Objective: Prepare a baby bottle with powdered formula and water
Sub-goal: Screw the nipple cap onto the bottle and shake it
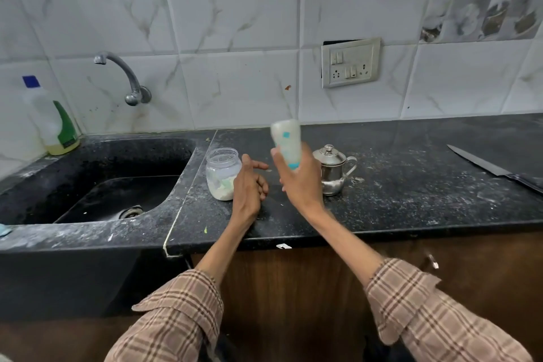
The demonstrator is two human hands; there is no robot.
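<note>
the right hand (296, 176) is lifted above the counter (411, 185) and grips the baby bottle (286, 141) around its lower part. the bottle looks blurry, is tipped a little to the left, and sticks up out of the fist. it is pale with small teal marks on it.

the left hand (249, 182) rests on the counter with its fingers loosely curled and holds nothing. it sits just beside the clear jar (223, 173), on the jar's right side. i cannot tell if it touches the jar. the jar has no lid on and has white powder at the bottom.

a small shiny steel pot (333, 169) with a lid and a handle stands just behind the right hand, partly hidden by it.

the jar stands near the counter's left edge, where the black sink (102, 185) drops down. a tap (123, 76) sticks out of the tiled wall over the sink. a soap bottle (50, 117) with a blue cap stands in the far left corner by the sink.

a long knife (496, 167) lies far to the right, well apart from both hands. between the steel pot and the knife there is a wide bare stretch of dusty black counter. the front edge of the counter runs just under both wrists.
</note>
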